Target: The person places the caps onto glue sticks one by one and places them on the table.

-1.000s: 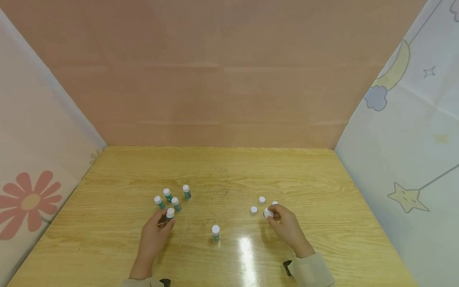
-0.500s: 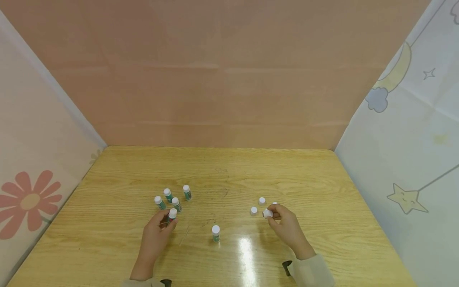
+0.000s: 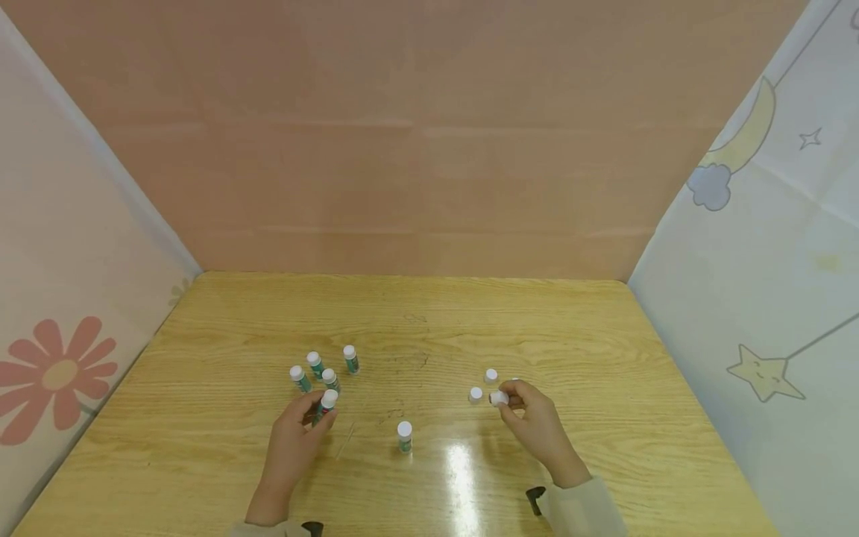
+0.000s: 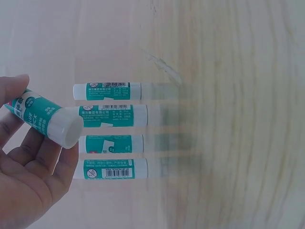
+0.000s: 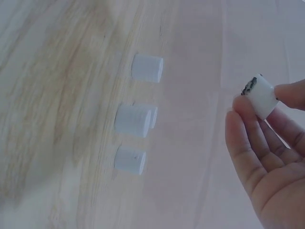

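Left hand point(image 3: 295, 436): thumb and fingers gripping 1 tilted glue stick point(image 4: 45, 117), left side of the wooden table point(image 3: 537, 321). 4 upright glue sticks point(image 4: 115, 116) stand just to its far side; 1 lone glue stick point(image 3: 405, 438) upright near the middle. I count 6. Right hand point(image 3: 537, 429), right side: pinching 1 white cap point(image 5: 263, 99), dark smudge on its edge. 4 other caps point(image 5: 131, 120) sit nearby on the table; 5 total.

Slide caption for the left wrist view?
A left hand grips a tilted glue stick beside four upright ones on a wood-grain table.
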Demonstrator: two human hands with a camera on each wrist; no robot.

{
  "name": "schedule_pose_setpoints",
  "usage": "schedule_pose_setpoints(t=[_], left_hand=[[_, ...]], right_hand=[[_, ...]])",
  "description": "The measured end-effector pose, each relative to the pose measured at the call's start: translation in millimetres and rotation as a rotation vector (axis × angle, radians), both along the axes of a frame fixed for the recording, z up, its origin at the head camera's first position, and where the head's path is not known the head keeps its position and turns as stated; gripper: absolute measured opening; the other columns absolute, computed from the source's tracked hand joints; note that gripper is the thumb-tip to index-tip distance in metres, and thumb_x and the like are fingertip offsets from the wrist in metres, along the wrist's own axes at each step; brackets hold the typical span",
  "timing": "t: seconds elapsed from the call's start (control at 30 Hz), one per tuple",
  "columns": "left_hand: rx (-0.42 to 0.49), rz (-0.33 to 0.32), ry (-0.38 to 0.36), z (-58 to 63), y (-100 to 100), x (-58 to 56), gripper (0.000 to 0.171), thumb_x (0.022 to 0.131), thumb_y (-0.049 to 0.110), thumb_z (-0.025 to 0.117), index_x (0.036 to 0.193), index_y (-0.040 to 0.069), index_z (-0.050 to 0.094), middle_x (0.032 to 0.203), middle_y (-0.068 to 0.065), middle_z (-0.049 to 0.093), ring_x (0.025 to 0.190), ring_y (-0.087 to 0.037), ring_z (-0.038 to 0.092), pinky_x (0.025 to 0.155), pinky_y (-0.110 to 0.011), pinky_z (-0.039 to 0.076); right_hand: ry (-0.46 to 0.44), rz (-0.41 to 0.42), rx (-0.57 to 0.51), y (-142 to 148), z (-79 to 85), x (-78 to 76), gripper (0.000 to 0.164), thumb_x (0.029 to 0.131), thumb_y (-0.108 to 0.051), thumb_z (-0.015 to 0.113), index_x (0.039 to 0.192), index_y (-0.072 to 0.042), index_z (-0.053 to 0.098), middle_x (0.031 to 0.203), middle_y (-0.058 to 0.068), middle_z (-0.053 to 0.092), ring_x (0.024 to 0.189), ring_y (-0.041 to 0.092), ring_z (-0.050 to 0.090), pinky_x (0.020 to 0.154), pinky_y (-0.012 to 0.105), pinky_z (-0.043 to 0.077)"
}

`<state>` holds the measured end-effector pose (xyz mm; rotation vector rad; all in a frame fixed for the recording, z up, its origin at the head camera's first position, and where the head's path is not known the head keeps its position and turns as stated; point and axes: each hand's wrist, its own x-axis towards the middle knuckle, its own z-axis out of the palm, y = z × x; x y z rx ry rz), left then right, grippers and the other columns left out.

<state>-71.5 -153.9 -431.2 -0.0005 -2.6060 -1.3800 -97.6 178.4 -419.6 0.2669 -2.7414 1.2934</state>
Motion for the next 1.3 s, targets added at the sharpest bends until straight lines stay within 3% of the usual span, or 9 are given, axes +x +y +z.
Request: schedule_pose_setpoints(t=[0.6,0.87,1.3], left_hand=[[-0.038,-0.015,0.093,2.5,7.2,-0.7,0.028,0.072,0.001,0.067,0.099,0.003,0.059,0.092,-0.004,0.058,0.082,-0.015,0.053,0.073,-0.034,0.048],[-0.043,-0.033,0.076,4.2,9.1,0.4,0.03,0.073,0.002,0.067,0.101,0.003,0.058,0.094,-0.004,0.057,0.083,-0.015,0.052,0.074,-0.034,0.048],[-0.072,-0.05,0.099,6.5,14.0,1.3,0.032,0.071,0.003,0.068,0.102,0.004,0.06,0.083,0.003,0.054,0.073,-0.008,0.048,0.064,-0.026,0.047]], right_hand=[[0.075,0.028,-0.004,-3.6,4.2,1.6,0.021,0.072,0.005,0.064,0.091,0.0,0.057,0.084,0.001,0.058,0.073,0.013,0.055,0.067,0.032,0.048],[0.08,0.026,-0.047,-6.1,5.8,2.9,0.021,0.072,0.004,0.065,0.091,0.0,0.057,0.082,-0.001,0.058,0.072,0.012,0.055,0.066,0.029,0.048],[0.204,0.078,-0.067,-9.9,6.4,1.9,0.021,0.071,0.007,0.065,0.09,0.002,0.057,0.08,-0.001,0.059,0.069,0.008,0.055,0.064,0.025,0.05]])
